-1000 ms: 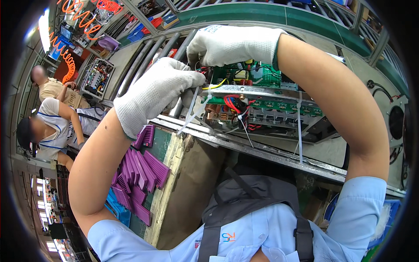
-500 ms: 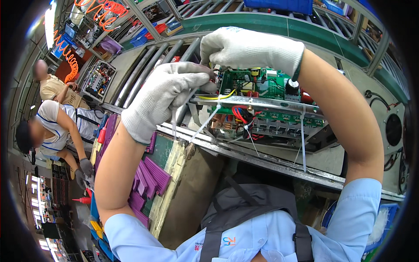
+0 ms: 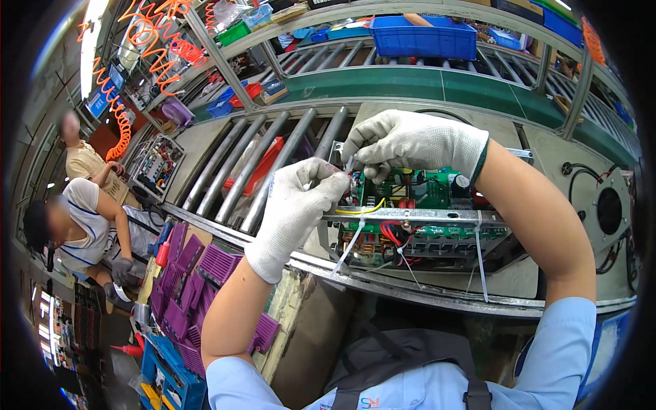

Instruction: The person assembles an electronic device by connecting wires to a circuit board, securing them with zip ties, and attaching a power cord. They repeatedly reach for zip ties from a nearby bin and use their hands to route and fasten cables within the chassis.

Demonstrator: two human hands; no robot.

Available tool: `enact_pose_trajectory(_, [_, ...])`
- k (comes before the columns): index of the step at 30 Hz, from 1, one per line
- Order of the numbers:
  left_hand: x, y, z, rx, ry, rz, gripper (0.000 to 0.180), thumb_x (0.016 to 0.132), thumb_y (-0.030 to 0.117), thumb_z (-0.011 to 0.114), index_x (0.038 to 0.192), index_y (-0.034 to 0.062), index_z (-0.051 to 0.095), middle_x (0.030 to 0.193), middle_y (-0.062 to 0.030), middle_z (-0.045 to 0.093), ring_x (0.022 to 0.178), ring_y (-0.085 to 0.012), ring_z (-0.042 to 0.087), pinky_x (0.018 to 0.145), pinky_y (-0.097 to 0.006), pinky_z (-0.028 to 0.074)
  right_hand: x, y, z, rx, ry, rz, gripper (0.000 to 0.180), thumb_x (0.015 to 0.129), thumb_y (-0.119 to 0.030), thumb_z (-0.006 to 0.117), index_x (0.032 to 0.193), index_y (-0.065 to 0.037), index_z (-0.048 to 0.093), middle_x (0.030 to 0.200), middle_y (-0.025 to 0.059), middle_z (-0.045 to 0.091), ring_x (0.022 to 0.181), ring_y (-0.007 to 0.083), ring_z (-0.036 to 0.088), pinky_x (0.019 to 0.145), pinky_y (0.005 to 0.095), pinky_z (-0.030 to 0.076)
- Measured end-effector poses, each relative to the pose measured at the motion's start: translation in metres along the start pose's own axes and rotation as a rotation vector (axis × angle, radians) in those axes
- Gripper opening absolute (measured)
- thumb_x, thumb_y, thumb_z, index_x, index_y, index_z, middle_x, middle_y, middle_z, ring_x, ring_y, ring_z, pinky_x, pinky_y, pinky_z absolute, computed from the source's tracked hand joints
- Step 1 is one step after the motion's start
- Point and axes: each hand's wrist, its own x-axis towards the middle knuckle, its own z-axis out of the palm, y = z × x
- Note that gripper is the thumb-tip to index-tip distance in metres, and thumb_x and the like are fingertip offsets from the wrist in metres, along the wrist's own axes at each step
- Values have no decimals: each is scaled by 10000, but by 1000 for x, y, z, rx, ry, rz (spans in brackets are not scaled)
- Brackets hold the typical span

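Note:
Both hands wear white knit gloves and meet at the left end of an open electronic unit. My left hand [image 3: 297, 208] is closed, thumb and fingertips pinched near the unit's back left corner. Just above it my right hand [image 3: 417, 142] reaches over the unit, its fingers also pinched. A small pale piece shows between the fingertips; its kind is unclear. Below them is a green circuit board [image 3: 430, 193] with a yellow wire. A metal rail [image 3: 437, 217] runs along its front. White cable ties [image 3: 481, 263] hang from that rail; red and black wires show beneath.
Metal rollers [image 3: 232, 174] lie left of the unit, with a fan plate [image 3: 608, 208] on the right. Purple plastic parts [image 3: 181, 280] are piled at lower left, near a blue toolbox [image 3: 171, 369]. Two people work farther left. A blue bin [image 3: 424, 37] stands on the far conveyor.
The view has shifted, so the bench appears lower. My left hand has turned more upright, and both hands' fingertips are now close together over the unit's left end.

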Motion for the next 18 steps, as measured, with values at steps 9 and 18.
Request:
enact_pose_trajectory(9, [0,10,-1,20,-37,-78,146,851,128,698,847,-14,666,697,-1,603,612,-39,524,547,-204,412,0,-4,2,-74,-25,-39,154,924,-68,595,1052,12,626,870,38,658,768,96,639,713,245,558])
enact_pose_trajectory(18, [-1,6,0,28,-18,-64,145,871,144,683,880,2,651,694,6,601,591,-39,513,538,-194,400,-3,2,13,-115,22,-60,156,884,-103,662,1003,-2,652,797,37,667,693,76,621,609,222,516])
